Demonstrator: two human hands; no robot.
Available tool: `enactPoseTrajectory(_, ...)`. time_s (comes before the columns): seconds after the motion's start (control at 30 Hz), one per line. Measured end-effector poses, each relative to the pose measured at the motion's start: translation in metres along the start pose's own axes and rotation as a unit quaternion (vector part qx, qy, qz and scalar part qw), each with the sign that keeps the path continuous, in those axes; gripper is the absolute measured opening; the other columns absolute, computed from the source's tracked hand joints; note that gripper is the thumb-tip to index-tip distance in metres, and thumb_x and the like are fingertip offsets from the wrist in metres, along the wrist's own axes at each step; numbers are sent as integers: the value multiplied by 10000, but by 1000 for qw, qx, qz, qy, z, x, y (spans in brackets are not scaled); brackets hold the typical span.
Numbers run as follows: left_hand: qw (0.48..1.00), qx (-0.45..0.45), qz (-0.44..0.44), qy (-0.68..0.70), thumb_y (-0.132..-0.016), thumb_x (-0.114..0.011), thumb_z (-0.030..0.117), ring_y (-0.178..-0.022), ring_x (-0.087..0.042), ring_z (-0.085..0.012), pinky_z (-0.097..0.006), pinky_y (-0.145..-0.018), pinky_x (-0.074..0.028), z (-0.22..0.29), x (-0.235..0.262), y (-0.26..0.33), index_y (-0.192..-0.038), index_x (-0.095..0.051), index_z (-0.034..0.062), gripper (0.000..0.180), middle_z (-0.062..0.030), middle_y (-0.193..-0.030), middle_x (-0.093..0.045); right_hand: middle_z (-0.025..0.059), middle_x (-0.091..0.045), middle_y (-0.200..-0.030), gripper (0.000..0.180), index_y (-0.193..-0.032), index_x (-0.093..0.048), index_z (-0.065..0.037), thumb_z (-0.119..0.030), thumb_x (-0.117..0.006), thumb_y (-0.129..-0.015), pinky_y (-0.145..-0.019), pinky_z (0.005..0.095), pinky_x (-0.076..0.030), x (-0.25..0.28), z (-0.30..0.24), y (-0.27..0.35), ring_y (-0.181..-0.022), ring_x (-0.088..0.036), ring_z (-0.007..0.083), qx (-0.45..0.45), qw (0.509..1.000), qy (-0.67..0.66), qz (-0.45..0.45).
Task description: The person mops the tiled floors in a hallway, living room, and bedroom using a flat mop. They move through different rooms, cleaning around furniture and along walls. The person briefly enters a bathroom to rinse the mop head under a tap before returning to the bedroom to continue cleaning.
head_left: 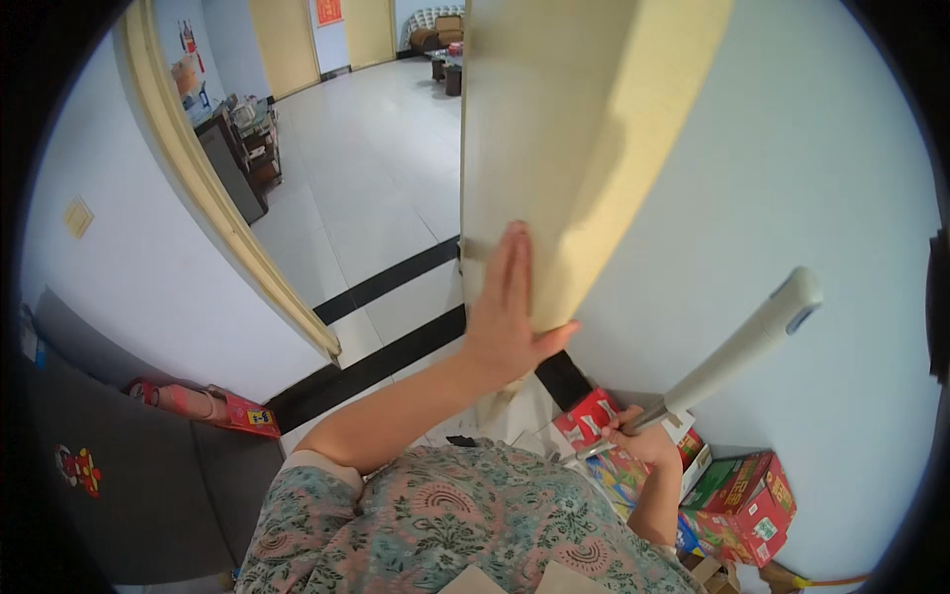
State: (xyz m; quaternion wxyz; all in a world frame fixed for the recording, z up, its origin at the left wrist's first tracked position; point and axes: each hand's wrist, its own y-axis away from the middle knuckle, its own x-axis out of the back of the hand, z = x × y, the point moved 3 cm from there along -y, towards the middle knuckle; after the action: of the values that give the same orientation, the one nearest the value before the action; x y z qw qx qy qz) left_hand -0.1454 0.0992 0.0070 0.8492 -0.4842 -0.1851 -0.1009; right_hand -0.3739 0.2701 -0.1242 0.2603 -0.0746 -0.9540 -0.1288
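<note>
My left hand lies against a pale cream door, fingers stretched out and thumb spread toward its edge. The door stands ajar in front of me. In my right hand is a long metal pole with a thick light-grey plastic grip. My fingers wrap around the pole just below that grip, which tilts up to the right. The lower end of the pole passes behind my patterned top, so the kind of tool is hidden.
Red and green cartons stack along the right wall. A dark grey cabinet at left carries a pink cylinder. Past the door frame, a tiled room holds a dark shelf unit. Dark strips cross the doorway floor.
</note>
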Motion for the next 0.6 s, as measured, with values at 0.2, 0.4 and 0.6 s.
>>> enactPoseTrajectory(0.2,990,-139,-27,-15,-693,-715,230,-1270,-261,-372,-425,-1028,-291,16,-49,-4,-1362,-202,4,872,-207,-1399,-179,70,-540,-766,239,-724,-611,-41,-231,-756,-701,-601,317,-436,9,16,29,-692,-540,182,45,995,84,23)
enactPoseTrajectory(0.4,982,-110,-150,-34,-724,-664,162,-1261,-282,-333,-417,-1028,-293,5,-56,7,-1335,-297,58,721,-153,-1348,-277,78,-516,-729,211,-730,-615,-37,-209,-737,-715,-586,324,-424,-2,-1,18,-653,-517,205,94,987,126,37)
enactPoseTrajectory(0.6,977,161,-124,-64,-755,-620,103,-1131,-437,-322,-372,-894,-421,-106,18,71,-1298,-350,83,608,-165,-1324,-293,55,-491,-693,201,-710,-592,1,-155,-715,-737,-565,301,-404,-19,-58,-9,-638,-495,163,15,1000,19,5)
